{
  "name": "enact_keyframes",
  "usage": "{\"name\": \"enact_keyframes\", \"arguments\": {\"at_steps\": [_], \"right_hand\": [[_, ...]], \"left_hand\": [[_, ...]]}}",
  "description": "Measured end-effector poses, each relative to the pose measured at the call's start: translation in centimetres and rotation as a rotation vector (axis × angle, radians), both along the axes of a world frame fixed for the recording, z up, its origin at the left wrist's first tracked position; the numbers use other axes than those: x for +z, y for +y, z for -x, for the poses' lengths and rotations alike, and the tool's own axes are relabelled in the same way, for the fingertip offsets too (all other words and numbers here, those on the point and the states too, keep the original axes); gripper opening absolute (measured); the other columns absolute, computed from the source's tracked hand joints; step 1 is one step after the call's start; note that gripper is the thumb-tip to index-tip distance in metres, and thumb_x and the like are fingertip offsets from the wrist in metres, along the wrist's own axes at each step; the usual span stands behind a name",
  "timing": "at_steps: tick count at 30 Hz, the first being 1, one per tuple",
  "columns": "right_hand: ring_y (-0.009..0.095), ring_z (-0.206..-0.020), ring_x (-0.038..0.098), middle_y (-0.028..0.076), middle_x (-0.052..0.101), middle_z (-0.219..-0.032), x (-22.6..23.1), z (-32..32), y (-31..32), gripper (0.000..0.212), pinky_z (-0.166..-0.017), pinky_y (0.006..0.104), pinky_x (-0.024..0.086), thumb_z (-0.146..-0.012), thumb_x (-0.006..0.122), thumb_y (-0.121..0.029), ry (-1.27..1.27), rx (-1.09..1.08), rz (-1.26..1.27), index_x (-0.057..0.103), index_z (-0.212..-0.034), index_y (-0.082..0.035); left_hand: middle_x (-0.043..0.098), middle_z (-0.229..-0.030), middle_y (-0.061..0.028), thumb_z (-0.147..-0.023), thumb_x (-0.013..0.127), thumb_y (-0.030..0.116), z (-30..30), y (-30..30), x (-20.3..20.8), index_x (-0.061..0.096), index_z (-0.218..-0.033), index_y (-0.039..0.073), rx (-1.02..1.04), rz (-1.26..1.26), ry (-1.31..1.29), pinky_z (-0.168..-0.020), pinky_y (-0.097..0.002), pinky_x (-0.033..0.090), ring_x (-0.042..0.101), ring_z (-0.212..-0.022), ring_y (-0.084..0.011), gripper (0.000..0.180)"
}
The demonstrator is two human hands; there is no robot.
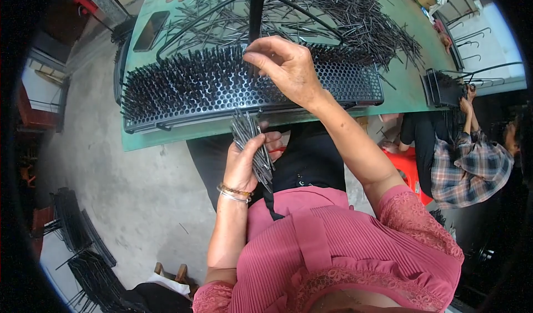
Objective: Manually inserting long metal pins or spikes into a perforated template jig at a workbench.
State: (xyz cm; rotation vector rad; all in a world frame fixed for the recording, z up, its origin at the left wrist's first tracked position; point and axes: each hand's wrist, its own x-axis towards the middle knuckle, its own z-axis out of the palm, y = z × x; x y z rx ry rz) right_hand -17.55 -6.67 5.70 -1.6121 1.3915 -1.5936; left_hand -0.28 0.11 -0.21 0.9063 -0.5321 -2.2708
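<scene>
Dark grey, thin sticks (pixel 263 164) are sitting in a loose bundle inside the left hand (pixel 242 162), just in front of the near edge of the perforated tray (pixel 348 85). The left thumb is pressing across the bundle while the fingers are wrapping around from the other side, so that hand is clamping the sticks. Their upper ends are pointing toward the tray; whether they are touching it cannot be told.

The right hand (pixel 291 71) is hovering over the middle of the tray, its thumb and forefinger curling close to each other. Whether the two tips are meeting, or pinching a single stick, cannot be told.

Many upright sticks (pixel 177 82) are filling the left part of the tray, while open holes are showing along its front and right. A tangled pile (pixel 361 18) of similar sticks is lying behind the tray on the green table (pixel 141 141).

Each stick is looking light, stiff and straight, probably smooth enough to be sliding against its neighbours. A bundle is likely holding best around its middle; a single stick is seeming easiest to pinch near one end.
</scene>
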Motion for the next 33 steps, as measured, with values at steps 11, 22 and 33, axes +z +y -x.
{"name": "enact_keyframes", "arguments": {"at_steps": [11,22,33], "right_hand": [[0.013,-0.071,0.063,0.007,0.068,-0.082,-0.4,1.2,-0.4,0.014,-0.062,0.0254,0.049,-0.079,0.070,-0.013,0.181,0.018,0.133,0.068,-0.088,-0.002],[0.014,-0.074,0.060,0.003,0.069,-0.085,-1.1,1.6,-0.6,0.012,-0.071,0.0276,0.047,-0.077,0.072,-0.010,0.366,0.018,0.229,0.070,-0.087,-0.005],[0.018,-0.085,0.063,0.004,0.068,-0.091,-2.1,0.6,0.5,0.013,-0.076,0.0305,0.042,-0.075,0.072,-0.015,0.638,-0.028,0.371,0.069,-0.084,-0.007]], "left_hand": [[0.060,-0.110,-0.0248,-0.090,0.055,0.011,-0.1,-0.2,0.9,0.049,-0.117,-0.008,-0.023,-0.020,0.030,-0.078,-0.0371,0.056,0.064,-0.095,-0.0309,0.034],[0.063,-0.105,-0.0221,-0.089,0.058,0.011,-0.5,-0.1,-0.2,0.052,-0.117,-0.005,-0.069,0.034,0.001,-0.071,-0.0307,0.056,0.066,-0.088,-0.0250,0.033],[0.063,-0.104,-0.0222,-0.089,0.057,0.012,-0.5,-0.3,0.9,0.052,-0.114,-0.007,-0.048,0.026,-0.022,-0.074,-0.0345,0.056,0.066,-0.087,-0.0271,0.032]]}}
